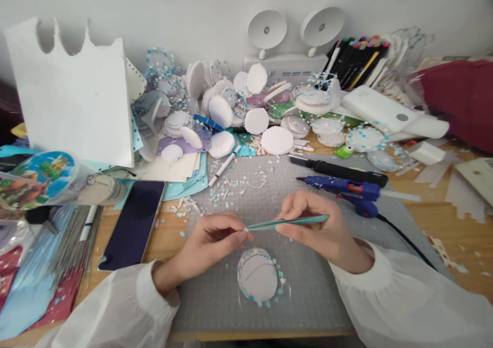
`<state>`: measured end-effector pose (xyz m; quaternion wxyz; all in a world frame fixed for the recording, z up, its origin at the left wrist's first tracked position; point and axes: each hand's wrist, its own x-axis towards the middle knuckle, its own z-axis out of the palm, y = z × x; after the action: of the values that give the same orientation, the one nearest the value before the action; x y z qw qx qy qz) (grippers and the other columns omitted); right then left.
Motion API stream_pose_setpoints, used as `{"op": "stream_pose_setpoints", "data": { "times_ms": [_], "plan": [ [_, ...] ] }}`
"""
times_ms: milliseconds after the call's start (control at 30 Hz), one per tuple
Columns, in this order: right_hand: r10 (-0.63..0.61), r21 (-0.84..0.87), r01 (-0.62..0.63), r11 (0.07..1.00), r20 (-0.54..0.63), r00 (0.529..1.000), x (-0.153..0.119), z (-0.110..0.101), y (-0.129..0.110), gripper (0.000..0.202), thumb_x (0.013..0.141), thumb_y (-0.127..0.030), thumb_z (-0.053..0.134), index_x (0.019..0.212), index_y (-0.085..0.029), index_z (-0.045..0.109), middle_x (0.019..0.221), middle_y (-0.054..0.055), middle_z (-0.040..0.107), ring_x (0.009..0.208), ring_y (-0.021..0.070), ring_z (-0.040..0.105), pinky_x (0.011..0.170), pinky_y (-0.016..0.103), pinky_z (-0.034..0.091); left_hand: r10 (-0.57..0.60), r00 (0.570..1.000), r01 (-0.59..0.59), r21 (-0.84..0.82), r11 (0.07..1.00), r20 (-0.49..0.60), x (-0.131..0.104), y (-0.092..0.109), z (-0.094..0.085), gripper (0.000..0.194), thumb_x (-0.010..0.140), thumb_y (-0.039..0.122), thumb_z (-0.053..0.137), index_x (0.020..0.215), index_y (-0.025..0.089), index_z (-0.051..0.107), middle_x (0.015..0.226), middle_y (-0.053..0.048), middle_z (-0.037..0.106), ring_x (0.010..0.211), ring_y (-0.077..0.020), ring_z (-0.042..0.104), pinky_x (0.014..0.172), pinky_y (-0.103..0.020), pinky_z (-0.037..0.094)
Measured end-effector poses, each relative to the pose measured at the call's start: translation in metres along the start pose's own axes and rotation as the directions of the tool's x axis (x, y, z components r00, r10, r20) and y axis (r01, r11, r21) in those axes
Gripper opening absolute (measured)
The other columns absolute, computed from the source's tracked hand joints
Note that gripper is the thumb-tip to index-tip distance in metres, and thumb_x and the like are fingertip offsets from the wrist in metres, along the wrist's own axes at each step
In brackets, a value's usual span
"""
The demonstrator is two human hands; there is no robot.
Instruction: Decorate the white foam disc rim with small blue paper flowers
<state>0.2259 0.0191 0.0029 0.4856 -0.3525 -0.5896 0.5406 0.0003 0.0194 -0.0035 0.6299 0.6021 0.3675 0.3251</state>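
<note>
A pair of teal tweezers [267, 225] is held in my right hand [321, 230], the tips pointing left. My left hand [215, 237] has thumb and forefinger pinched on a tiny pale blue piece [246, 230], right at the tweezer tips. Its exact shape is too small to make out. Just below the hands, a round white disc [260, 276] lies on the grey cutting mat [208, 301]. Small blue and white stars [280, 275] ring its edge, and a thin clear loop shows around it.
A blue glue gun [342, 186] and a black pen-shaped tool [339, 170] lie beyond my right hand. To the left are a phone [133, 224] and a plastic tub [46, 178]. Piled white discs [277, 140] and a two-headed lamp [285, 62] stand at the back.
</note>
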Motion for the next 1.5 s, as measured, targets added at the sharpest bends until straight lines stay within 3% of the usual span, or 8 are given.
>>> {"op": "stream_pose_setpoints", "data": {
  "times_ms": [267,533,767,967,1100,1200,1333,1500],
  "plan": [
    [0.062,0.073,-0.061,0.995,-0.018,0.998,0.000,0.001,0.007,0.021,0.076,-0.020,0.074,0.068,-0.019,0.054,0.067,0.000,0.059,0.060,0.0119,0.056,0.054,0.026,0.046,-0.013,1.000,0.013,0.011,1.000,0.015,-0.001,-0.003,0.001,0.015,0.087,0.022,0.061,0.081,0.013,0.072,0.072,-0.004,0.064,0.062,-0.0101,0.053,0.058,-0.021,0.042],
    [0.088,0.135,-0.065,0.989,-0.170,0.981,0.002,-0.002,0.004,0.023,0.075,-0.026,0.075,0.067,-0.020,0.054,0.069,-0.001,0.060,0.054,0.0095,0.050,0.045,0.023,0.037,-0.055,0.998,0.052,0.086,0.995,0.026,-0.001,-0.001,-0.001,0.029,0.091,0.031,0.051,0.070,0.014,0.059,0.064,0.001,0.052,0.058,-0.0099,0.045,0.056,-0.022,0.036],
    [-0.168,-0.188,0.129,0.974,-0.213,0.962,0.002,0.003,-0.001,0.017,0.077,-0.014,0.071,0.071,-0.020,0.056,0.071,0.000,0.062,0.065,0.0133,0.060,0.056,0.026,0.047,-0.072,0.997,0.070,0.115,0.991,0.018,-0.002,-0.002,0.000,0.050,0.094,0.046,0.042,0.054,0.017,0.043,0.052,0.004,0.039,0.051,-0.0091,0.035,0.053,-0.023,0.030],
    [-0.518,-0.547,0.493,0.676,0.124,0.847,0.009,0.024,-0.016,0.019,0.079,-0.002,0.062,0.080,-0.022,0.058,0.076,0.003,0.066,0.069,0.0157,0.062,0.060,0.031,0.050,-0.052,0.998,0.054,0.038,0.998,-0.044,-0.002,0.000,0.000,0.040,0.085,0.053,0.059,0.082,0.014,0.066,0.056,0.004,0.047,0.049,-0.0086,0.035,0.048,-0.023,0.027],
    [-0.540,-0.664,0.671,0.331,0.450,0.711,0.011,0.039,-0.016,0.022,0.085,-0.004,0.055,0.073,-0.022,0.058,0.076,0.003,0.067,0.063,0.0143,0.056,0.057,0.030,0.049,-0.055,0.995,0.048,-0.082,0.996,-0.085,-0.002,-0.007,-0.001,0.057,0.083,0.061,0.056,0.050,0.016,0.047,0.046,0.004,0.036,0.047,-0.0083,0.032,0.049,-0.023,0.026],
    [-0.535,-0.704,0.684,0.191,0.509,0.674,0.009,0.047,-0.015,0.027,0.086,-0.005,0.055,0.066,-0.022,0.057,0.071,0.003,0.065,0.063,0.0152,0.055,0.056,0.030,0.048,-0.095,0.987,0.070,-0.183,0.981,-0.132,-0.002,-0.009,0.000,0.063,0.081,0.061,0.058,0.042,0.017,0.034,0.043,0.005,0.031,0.045,-0.0076,0.028,0.047,-0.024,0.024],
    [-0.551,-0.715,0.664,0.221,0.470,0.690,0.005,0.051,-0.014,0.020,0.086,-0.003,0.054,0.077,-0.020,0.060,0.078,0.006,0.067,0.066,0.0170,0.055,0.058,0.031,0.048,-0.127,0.984,0.087,-0.293,0.952,-0.122,-0.002,-0.007,0.003,0.057,0.082,0.049,0.061,0.042,0.018,0.035,0.043,0.006,0.031,0.043,-0.0070,0.026,0.047,-0.024,0.025],
    [-0.399,-0.671,0.529,0.520,0.356,0.845,-0.012,0.037,-0.020,0.029,0.082,0.001,0.048,0.101,-0.017,0.061,0.099,0.009,0.067,0.087,0.0190,0.061,0.077,0.034,0.051,-0.170,0.963,0.081,-0.374,0.924,-0.210,0.000,-0.009,0.001,0.041,0.080,0.038,0.062,0.049,0.017,0.046,0.040,0.007,0.029,0.043,-0.0074,0.026,0.048,-0.024,0.024]
  ]
}}
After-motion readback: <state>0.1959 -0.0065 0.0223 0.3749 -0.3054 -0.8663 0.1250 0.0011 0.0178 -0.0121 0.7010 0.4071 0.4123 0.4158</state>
